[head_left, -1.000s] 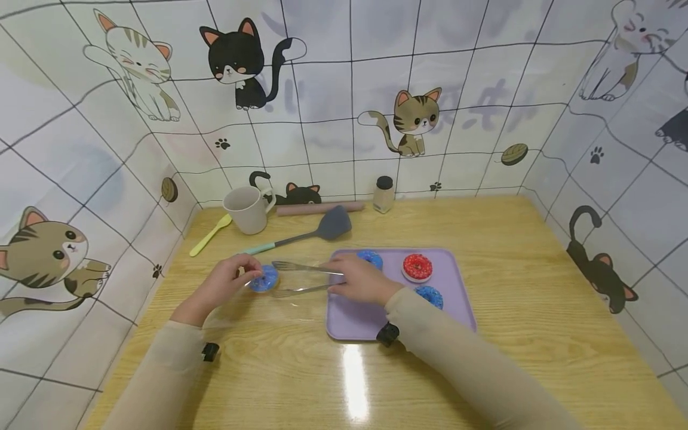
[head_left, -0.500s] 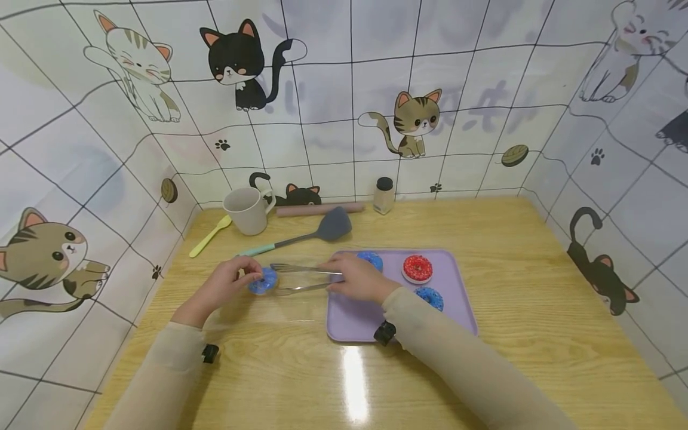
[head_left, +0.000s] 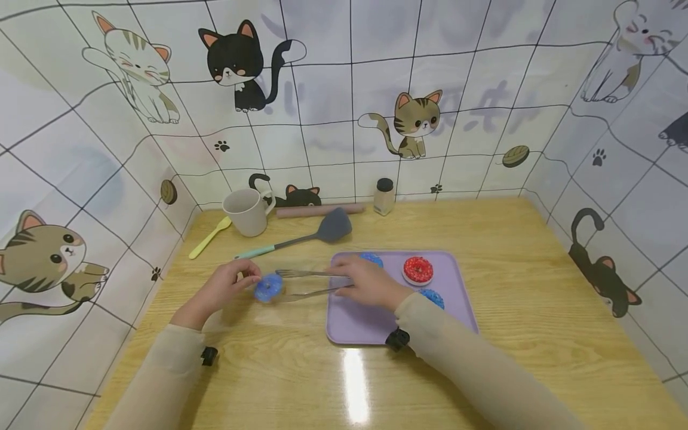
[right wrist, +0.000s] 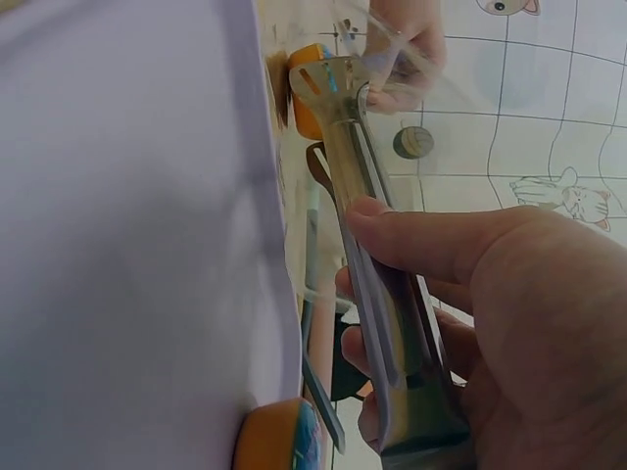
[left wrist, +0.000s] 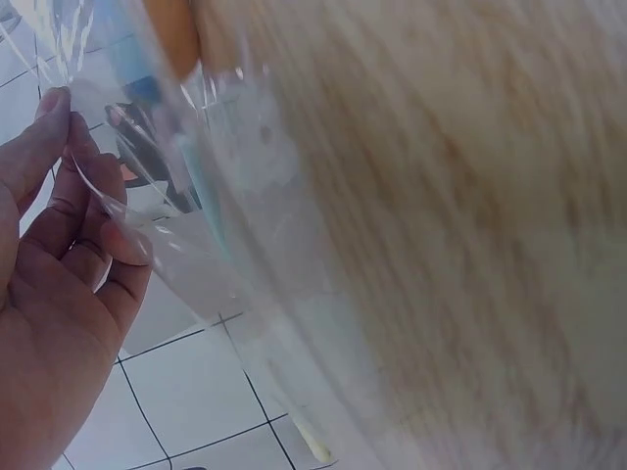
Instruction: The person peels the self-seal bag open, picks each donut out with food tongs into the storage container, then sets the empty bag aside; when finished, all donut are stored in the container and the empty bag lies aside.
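wooden table (head_left: 516, 280), glossy; cat-print tiled walls (head_left: 333, 107) on three sides.

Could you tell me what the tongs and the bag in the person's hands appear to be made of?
The tongs look like polished metal: silvery and reflective in the right wrist view. The bag seems to be thin clear plastic film: the wall tiles show through it, and its creases catch glints.

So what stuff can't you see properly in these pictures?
- The clear bag: head view, see-through, so its edges and opening hardly show.
- The blue donut at the tongs: head view, too small to tell if the tips still squeeze it.
- Two blue donuts on the purple tray: head view, partly hidden by the right hand.
- The table: left wrist view, blurred.
- The left hand: cut off by the frame's edge.
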Available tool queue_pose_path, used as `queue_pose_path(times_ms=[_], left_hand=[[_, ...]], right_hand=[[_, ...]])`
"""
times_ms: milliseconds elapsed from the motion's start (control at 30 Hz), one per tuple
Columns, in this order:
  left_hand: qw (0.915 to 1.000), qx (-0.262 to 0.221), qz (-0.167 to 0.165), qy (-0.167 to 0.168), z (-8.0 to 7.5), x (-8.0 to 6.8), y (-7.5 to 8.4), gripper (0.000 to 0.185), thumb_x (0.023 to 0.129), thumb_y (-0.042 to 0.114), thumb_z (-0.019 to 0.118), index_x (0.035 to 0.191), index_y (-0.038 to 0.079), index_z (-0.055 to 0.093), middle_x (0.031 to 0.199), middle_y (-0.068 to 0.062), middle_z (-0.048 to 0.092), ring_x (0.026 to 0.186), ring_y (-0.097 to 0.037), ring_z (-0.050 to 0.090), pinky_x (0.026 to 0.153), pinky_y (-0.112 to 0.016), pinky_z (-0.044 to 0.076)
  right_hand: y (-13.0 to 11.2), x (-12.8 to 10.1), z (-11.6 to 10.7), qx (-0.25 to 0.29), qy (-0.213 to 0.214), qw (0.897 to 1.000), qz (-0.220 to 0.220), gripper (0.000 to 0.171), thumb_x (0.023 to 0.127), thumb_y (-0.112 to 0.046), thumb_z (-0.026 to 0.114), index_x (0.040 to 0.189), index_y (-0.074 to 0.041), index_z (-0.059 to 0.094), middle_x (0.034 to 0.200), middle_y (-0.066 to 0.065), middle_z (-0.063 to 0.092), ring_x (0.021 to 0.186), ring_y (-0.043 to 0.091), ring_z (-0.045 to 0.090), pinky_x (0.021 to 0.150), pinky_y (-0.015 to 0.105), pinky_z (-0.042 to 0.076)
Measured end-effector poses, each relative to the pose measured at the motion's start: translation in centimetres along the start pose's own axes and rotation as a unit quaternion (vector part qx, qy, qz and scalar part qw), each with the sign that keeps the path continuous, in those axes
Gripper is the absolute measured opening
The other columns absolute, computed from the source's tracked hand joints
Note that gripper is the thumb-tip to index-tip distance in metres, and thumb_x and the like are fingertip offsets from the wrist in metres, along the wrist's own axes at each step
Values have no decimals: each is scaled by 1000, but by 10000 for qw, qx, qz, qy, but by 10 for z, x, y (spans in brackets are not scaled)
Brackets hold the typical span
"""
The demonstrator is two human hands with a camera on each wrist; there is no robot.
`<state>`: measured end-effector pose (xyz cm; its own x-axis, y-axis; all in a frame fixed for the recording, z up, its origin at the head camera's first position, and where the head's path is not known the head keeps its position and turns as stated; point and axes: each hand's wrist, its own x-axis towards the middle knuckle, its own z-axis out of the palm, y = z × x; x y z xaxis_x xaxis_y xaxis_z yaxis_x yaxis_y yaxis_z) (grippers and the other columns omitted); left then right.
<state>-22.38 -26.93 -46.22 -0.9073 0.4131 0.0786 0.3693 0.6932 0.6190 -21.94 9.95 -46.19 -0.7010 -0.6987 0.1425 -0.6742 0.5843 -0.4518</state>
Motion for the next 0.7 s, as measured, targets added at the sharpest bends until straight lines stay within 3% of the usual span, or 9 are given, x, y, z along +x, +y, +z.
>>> queue_pose_path(times_ms=[100, 333, 567, 700], left_hand=[[10000, 10, -28, -21, 0, -1, -3, 5, 101, 17, 68, 100, 12, 70, 95, -4, 69, 82, -14, 55, 67, -28, 44], [9997, 85, -215, -112, 0, -2, -9, 8, 102, 19, 66, 103, 11, 69, 95, -6, 69, 79, -15, 53, 68, -29, 43], [9996, 117, -244, -89, -1, -4, -10, 5, 102, 21, 66, 101, 16, 68, 97, 2, 66, 86, -17, 55, 71, -29, 44], [9996, 53, -279, -96, -1, -6, -8, 6, 102, 19, 67, 102, 14, 69, 98, 1, 66, 87, -18, 55, 72, -28, 45]], right_hand=[[0, -9, -4, -143, 20, 9998, 113, 52, 93, -26, 79, 142, -18, 64, 134, 4, 65, 129, 23, 59, 109, 43, 47], [-1, -32, -20, -259, 143, 9994, 159, 51, 92, -26, 80, 141, -23, 65, 126, 2, 67, 114, 20, 62, 96, 41, 52], [3, -54, -33, -282, 156, 9993, 171, 51, 94, -28, 78, 143, -22, 64, 133, 1, 66, 123, 21, 61, 108, 45, 48], [6, -71, -39, -264, 198, 9990, 301, 51, 94, -28, 78, 143, -24, 64, 134, 0, 65, 129, 22, 59, 107, 45, 49]])
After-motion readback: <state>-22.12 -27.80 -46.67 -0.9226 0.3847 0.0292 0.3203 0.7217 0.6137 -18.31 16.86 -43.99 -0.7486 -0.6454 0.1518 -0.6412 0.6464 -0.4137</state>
